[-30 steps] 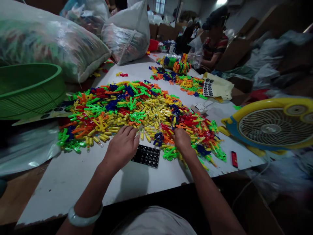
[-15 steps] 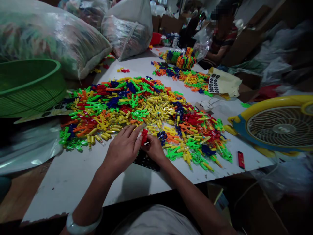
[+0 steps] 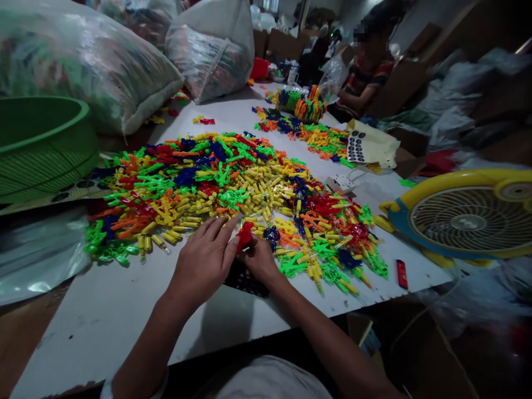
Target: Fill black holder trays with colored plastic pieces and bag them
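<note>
A wide heap of small plastic toy pieces (image 3: 233, 183) in yellow, green, red, blue and orange covers the white table (image 3: 95, 316). My left hand (image 3: 203, 260) and my right hand (image 3: 260, 260) meet at the heap's near edge. Both pinch a small red toy piece (image 3: 244, 235) held between them. Under the hands lies a black studded tray (image 3: 245, 280), partly hidden.
A green basket (image 3: 41, 144) sits at the left, large clear sacks (image 3: 91, 66) behind it. A yellow fan (image 3: 461, 213) lies at the right, a red lighter (image 3: 401, 274) near it. Another person (image 3: 366, 66) sits at the far end beside a second toy heap (image 3: 316, 133).
My right hand left the heap's right part and came to my left hand with a red piece. Both hands now hold it over the black tray.
</note>
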Tool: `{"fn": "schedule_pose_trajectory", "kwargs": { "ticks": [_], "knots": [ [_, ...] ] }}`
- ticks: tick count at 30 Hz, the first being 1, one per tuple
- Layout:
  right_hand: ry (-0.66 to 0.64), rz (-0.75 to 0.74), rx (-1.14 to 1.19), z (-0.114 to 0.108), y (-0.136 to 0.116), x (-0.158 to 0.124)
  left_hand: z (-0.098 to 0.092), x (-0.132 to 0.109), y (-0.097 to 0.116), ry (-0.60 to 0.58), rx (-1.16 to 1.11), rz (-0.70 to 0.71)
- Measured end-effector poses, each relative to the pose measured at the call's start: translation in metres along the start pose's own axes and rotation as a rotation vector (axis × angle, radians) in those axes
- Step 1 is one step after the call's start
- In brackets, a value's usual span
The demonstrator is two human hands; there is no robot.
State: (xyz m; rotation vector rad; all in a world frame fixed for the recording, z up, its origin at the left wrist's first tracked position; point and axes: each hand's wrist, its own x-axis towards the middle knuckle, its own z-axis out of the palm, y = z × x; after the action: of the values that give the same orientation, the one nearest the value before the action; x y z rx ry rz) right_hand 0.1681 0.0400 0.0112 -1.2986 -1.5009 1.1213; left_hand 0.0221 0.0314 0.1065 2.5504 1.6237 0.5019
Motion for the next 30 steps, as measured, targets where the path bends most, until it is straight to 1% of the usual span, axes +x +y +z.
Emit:
{"fn": "schedule_pose_trajectory", "kwargs": {
  "ticks": [1,3,8,9,11,12,13,14,15,16,17,18,19,20,22,23,25,28,30],
  "knots": [
    [0.000,-0.013,0.024,0.000,0.000,0.000,0.000,0.000,0.000,0.005,0.000,-0.004],
    [-0.001,-0.044,-0.005,0.002,-0.002,-0.001,0.000,-0.001,0.000,0.013,-0.004,-0.007],
    [0.017,-0.075,-0.326,0.012,-0.014,-0.010,-0.002,-0.001,0.000,-0.013,-0.006,-0.013],
    [0.007,-0.070,-0.365,0.012,-0.016,-0.010,-0.002,-0.001,0.000,-0.025,-0.003,-0.012],
    [-0.075,-0.048,-0.388,0.004,-0.018,-0.006,-0.003,0.000,0.000,-0.044,-0.003,-0.003],
    [-0.114,-0.039,-0.392,-0.005,-0.020,0.000,-0.003,0.000,0.000,-0.049,-0.006,0.001],
    [-0.117,-0.031,-0.409,-0.016,-0.021,0.007,-0.004,0.001,0.000,-0.048,-0.010,0.002],
    [-0.075,-0.025,-0.454,-0.030,-0.022,0.017,-0.004,0.001,0.000,-0.043,-0.016,0.000],
    [0.017,-0.016,-0.528,-0.047,-0.024,0.028,-0.004,0.001,0.000,-0.034,-0.021,-0.003],
    [0.157,0.005,-0.639,-0.064,-0.025,0.040,-0.003,0.001,0.000,-0.024,-0.023,-0.007],
    [0.280,0.030,-0.778,-0.082,-0.026,0.052,-0.003,0.002,0.000,-0.014,-0.022,-0.009],
    [0.389,0.089,-0.922,-0.099,-0.027,0.064,-0.002,0.003,0.000,-0.001,-0.014,-0.012],
    [0.435,0.155,-1.045,-0.114,-0.028,0.073,-0.002,0.003,0.000,0.015,0.000,-0.018],
    [0.449,0.207,-1.137,-0.126,-0.028,0.081,-0.001,0.004,0.000,0.033,0.017,-0.027],
    [0.410,0.252,-1.233,-0.140,-0.027,0.087,-0.001,0.006,-0.001,0.064,0.047,-0.049],
    [0.383,0.242,-1.248,-0.143,-0.026,0.087,-0.001,0.006,-0.002,0.068,0.050,-0.054],
    [0.358,0.182,-1.225,-0.141,-0.023,0.078,-0.003,0.006,-0.005,0.045,0.025,-0.039],
    [0.310,0.089,-1.042,-0.127,-0.016,0.053,-0.005,0.003,-0.009,0.000,-0.007,-0.003],
    [0.249,0.068,-0.927,-0.114,-0.013,0.034,-0.006,0.002,-0.010,-0.018,0.011,0.000]
  ]
}}
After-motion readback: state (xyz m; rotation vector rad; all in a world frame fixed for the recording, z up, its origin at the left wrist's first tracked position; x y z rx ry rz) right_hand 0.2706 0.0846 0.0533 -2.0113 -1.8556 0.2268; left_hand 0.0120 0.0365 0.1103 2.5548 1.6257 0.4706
